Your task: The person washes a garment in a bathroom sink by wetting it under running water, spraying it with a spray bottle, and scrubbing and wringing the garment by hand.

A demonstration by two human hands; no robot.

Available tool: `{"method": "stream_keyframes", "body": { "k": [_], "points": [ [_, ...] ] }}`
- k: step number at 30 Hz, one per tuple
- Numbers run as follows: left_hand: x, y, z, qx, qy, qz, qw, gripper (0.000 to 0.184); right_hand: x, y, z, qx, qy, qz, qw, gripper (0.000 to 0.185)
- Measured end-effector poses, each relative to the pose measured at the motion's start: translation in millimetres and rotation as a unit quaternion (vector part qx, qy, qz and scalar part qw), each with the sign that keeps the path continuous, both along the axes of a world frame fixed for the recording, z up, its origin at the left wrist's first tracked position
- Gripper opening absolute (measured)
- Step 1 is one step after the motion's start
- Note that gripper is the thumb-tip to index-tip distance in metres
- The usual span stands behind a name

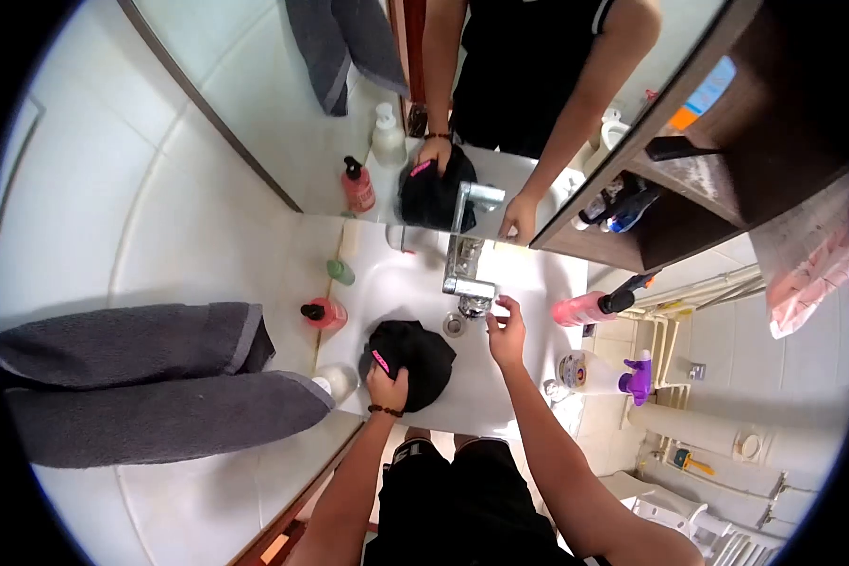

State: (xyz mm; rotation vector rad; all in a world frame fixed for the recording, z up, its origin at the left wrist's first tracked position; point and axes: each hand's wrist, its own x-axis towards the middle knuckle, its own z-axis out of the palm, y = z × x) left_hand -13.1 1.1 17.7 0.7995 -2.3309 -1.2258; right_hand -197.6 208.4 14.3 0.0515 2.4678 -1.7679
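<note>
My left hand, with a beaded bracelet at its wrist, grips the near-left edge of a black cap with a pink label. The cap is over the left part of the white sink; I cannot tell whether it rests on the basin. Just right of the chrome faucet, my right hand is raised with its fingers apart and slightly curled, holding nothing. Whether its fingertips touch the faucet is unclear. The metal drain shows between the cap and the right hand.
Left of the basin stand a pink pump bottle, a small green bottle and a white bottle. To the right are a pink bottle and a purple-topped spray bottle. Grey towels hang left; a mirror and shelf stand above.
</note>
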Motion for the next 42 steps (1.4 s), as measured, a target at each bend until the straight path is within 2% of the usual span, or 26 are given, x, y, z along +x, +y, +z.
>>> {"method": "stream_keyframes", "body": {
  "k": [2,4,5,6,8,11,16,18,19,20,22,23,25,26,27,28,29,30,31,33,34,36,38,42],
  "points": [
    [-16,7,4,0.005,0.029,-0.013,0.999,0.043,-18,-13,45,-0.028,0.067,0.043,0.996,0.063],
    [-30,11,-3,0.083,0.048,0.032,0.995,0.038,-35,-26,76,-0.023,0.084,0.152,0.985,0.075],
    [-29,16,1,0.085,0.037,0.056,0.994,0.035,-38,-29,84,0.059,0.2,0.185,0.96,0.077],
    [-29,18,0,0.094,0.023,0.074,0.993,0.035,-39,-30,83,0.059,0.2,0.183,0.961,0.077],
    [-34,16,-5,0.121,0.046,0.076,0.989,0.034,-45,-35,77,0.055,0.117,0.239,0.962,0.074],
    [-37,19,-4,0.153,0.059,0.062,0.985,0.035,-43,-31,88,0.059,0.082,0.243,0.965,0.069],
    [-35,26,-35,0.134,-0.035,0.04,0.99,0.037,-51,-43,84,0.002,0.128,0.211,0.969,0.063],
    [-34,31,-38,0.146,-0.026,-0.039,0.988,0.043,-50,-51,76,-0.035,0.133,0.228,0.964,0.062],
    [-34,29,-32,0.173,-0.109,-0.095,0.974,0.057,-49,-50,74,-0.029,0.135,0.221,0.965,0.059],
    [-36,27,-26,0.171,-0.108,-0.094,0.975,0.057,-49,-50,73,-0.031,0.136,0.222,0.965,0.059],
    [-39,25,-12,0.1,-0.214,-0.193,0.952,0.067,-40,-44,75,-0.021,0.081,0.234,0.969,0.057],
    [-31,27,-17,0.057,-0.199,-0.191,0.959,0.074,-34,-39,74,-0.02,0.081,0.235,0.968,0.057],
    [-23,21,-10,0.028,-0.178,-0.19,0.965,0.074,-26,-30,58,0.097,0.049,0.271,0.956,0.062],
    [-20,16,-7,0.001,-0.157,-0.188,0.97,0.074,-15,-23,48,0.115,0.115,0.273,0.948,0.069],
    [-15,12,-5,-0.004,-0.169,-0.183,0.968,0.072,2,-23,47,0.083,0.123,0.217,0.965,0.057],
    [-17,6,-5,-0.01,-0.155,-0.182,0.971,0.072,13,-21,47,0.072,0.136,0.192,0.969,0.055],
    [-18,2,-5,-0.007,-0.173,-0.182,0.968,0.07,24,-14,35,0.073,0.032,0.187,0.979,0.055],
    [-16,0,-4,-0.002,-0.196,-0.182,0.964,0.069,39,-3,6,0.137,0.118,0.195,0.964,0.059],
    [-20,0,-4,0.004,-0.213,-0.175,0.961,0.065,52,9,-11,0.135,0.142,0.212,0.957,0.066],
    [-22,-1,-3,-0.004,-0.195,-0.187,0.963,0.063,81,27,-32,0.129,0.029,0.241,0.962,0.07],
    [-21,-1,-3,-0.009,-0.185,-0.201,0.962,0.062,91,33,-31,0.176,0.039,0.272,0.945,0.067],
    [-28,0,-5,-0.009,-0.168,-0.203,0.965,0.061,96,37,-19,0.19,0.021,0.289,0.938,0.065],
    [-34,2,-6,-0.016,-0.168,-0.217,0.962,0.062,98,40,-5,0.197,-0.046,0.325,0.924,0.061],
    [-36,6,-12,-0.017,-0.173,-0.244,0.954,0.063,99,48,-7,0.226,-0.037,0.315,0.921,0.061]
  ]
}}
